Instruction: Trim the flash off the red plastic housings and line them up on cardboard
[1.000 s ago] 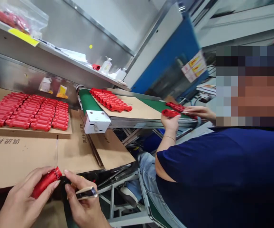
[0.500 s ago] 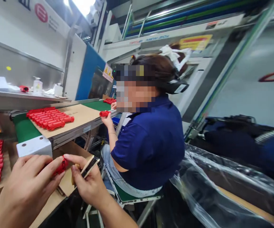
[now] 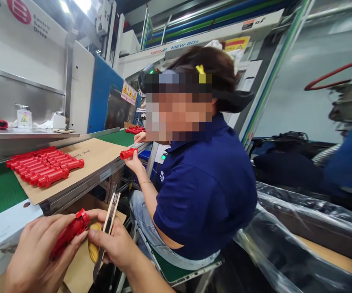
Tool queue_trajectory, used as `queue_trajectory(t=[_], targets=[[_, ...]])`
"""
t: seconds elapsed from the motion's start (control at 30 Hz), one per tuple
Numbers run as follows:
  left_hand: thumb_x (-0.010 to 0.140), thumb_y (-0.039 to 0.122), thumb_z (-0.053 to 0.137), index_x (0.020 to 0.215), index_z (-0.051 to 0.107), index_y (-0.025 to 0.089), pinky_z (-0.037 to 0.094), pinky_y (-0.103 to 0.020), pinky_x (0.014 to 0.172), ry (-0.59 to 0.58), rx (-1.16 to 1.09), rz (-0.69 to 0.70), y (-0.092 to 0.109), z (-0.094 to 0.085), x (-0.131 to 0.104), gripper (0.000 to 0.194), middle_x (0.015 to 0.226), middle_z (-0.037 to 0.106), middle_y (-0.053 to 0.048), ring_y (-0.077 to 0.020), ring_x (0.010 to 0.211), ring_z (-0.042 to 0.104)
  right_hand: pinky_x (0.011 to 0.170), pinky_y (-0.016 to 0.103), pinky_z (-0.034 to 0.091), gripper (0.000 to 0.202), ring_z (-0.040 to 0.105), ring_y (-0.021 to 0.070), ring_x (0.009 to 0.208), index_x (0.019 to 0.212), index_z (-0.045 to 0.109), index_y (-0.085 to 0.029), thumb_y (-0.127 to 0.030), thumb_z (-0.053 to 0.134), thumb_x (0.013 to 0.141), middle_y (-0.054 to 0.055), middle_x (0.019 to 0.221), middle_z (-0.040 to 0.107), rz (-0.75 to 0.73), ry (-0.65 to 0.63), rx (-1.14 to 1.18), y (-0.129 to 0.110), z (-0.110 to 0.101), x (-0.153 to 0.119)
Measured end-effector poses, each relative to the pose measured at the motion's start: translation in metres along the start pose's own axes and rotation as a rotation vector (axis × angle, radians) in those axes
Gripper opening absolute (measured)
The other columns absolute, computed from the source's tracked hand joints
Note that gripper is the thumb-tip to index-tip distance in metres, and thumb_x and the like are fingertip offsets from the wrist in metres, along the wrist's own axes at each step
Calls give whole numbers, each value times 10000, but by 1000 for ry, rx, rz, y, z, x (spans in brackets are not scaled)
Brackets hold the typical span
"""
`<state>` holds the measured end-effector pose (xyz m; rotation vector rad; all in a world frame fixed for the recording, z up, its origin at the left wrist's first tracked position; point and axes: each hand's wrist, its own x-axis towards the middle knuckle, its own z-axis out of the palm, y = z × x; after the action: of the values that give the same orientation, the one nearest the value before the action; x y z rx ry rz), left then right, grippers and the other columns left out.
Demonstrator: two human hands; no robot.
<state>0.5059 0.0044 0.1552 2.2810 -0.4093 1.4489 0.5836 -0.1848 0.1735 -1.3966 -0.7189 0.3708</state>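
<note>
My left hand (image 3: 37, 248) is wrapped round a red plastic tubular part (image 3: 73, 230), whose open end faces up and right. My right hand (image 3: 119, 240) grips a slim tool (image 3: 111, 213) with cream sides and a dark middle; its exact kind is unclear. A yellow piece (image 3: 93, 246) shows at the right thumb, possibly a finger cover. The right index finger reaches to the red part's end. Beyond my hands, several similar red parts (image 3: 46, 167) lie in rows on a cardboard sheet (image 3: 102, 152).
A co-worker in a dark blue shirt (image 3: 206, 183) sits close on the right, holding a red part (image 3: 128, 153). The green conveyor (image 3: 1, 189) runs along the left, with a white end block (image 3: 7, 236). Bottles (image 3: 24, 116) stand on a metal shelf. Plastic-lined boxes (image 3: 285, 244) are at right.
The camera view has shifted, so the conveyor and its parts appear farther left. The red part in my left hand shows more of its end. The tool in my right hand has turned more upright.
</note>
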Motion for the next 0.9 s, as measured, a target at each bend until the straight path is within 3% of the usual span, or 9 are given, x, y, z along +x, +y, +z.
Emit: queue_trajectory(t=[0.1, 0.2, 0.33, 0.6, 0.7, 0.77, 0.83, 0.9], targets=[[1070, 394, 583, 1364, 597, 312, 525, -425, 875, -12, 102, 38, -15, 3, -4, 305, 1158, 775, -90, -273, 967, 745, 551, 234, 493, 354, 613, 123, 575, 1135, 816, -208, -505, 718, 968, 31, 780, 749, -254, 201, -274, 1, 0, -6], [1036, 320, 644, 1352, 625, 292, 500, -386, 792, -52, 199, 121, -29, 5, -4, 318, 1117, 784, -68, -245, 883, 737, 689, 284, 578, 243, 724, 176, 752, 1138, 817, -265, -423, 653, 1052, 56, 927, 813, -585, 406, -564, -5, 0, -14], [1045, 287, 638, 1310, 661, 244, 496, -344, 763, -15, 236, 208, -31, 7, -1, 270, 1091, 772, -66, -211, 869, 730, 790, 289, 615, 197, 773, 181, 820, 1055, 781, -264, -449, 718, 1031, 24, 868, 828, -860, 438, -660, -15, 5, -18], [1060, 241, 608, 1264, 662, 190, 503, -337, 775, -1, 226, 223, -20, 7, 4, 217, 1083, 741, -89, -205, 891, 728, 793, 272, 603, 121, 794, 167, 839, 1079, 755, -272, -380, 741, 1028, 13, 928, 848, -812, 419, -593, -6, 5, -6], [1057, 232, 615, 1253, 667, 183, 494, -336, 784, -3, 222, 237, -20, 7, 4, 208, 1077, 740, -90, -201, 891, 722, 821, 302, 599, 57, 773, 179, 826, 1080, 736, -284, -296, 731, 1025, -5, 858, 829, -777, 436, -573, -7, 3, -11], [1053, 219, 623, 1262, 669, 176, 488, -340, 791, -2, 213, 229, -20, 6, 4, 218, 1082, 742, -97, -203, 894, 715, 864, 324, 596, 161, 751, 184, 843, 1122, 726, -298, -182, 673, 1023, -13, 838, 799, -788, 486, -596, -11, 2, -16], [1044, 205, 637, 1273, 673, 172, 482, -352, 801, 4, 209, 242, -23, 5, 5, 234, 1088, 755, -100, -210, 895, 709, 864, 317, 591, 315, 727, 179, 885, 1172, 742, -304, -83, 593, 1003, 18, 944, 768, -832, 514, -676, -17, 1, -18], [1034, 191, 651, 1278, 682, 175, 479, -363, 820, -1, 202, 289, -26, 5, 6, 246, 1098, 773, -97, -216, 907, 708, 829, 284, 586, 412, 705, 166, 910, 1201, 773, -302, -39, 540, 984, 47, 1036, 721, -839, 467, -736, -21, 1, -15]])
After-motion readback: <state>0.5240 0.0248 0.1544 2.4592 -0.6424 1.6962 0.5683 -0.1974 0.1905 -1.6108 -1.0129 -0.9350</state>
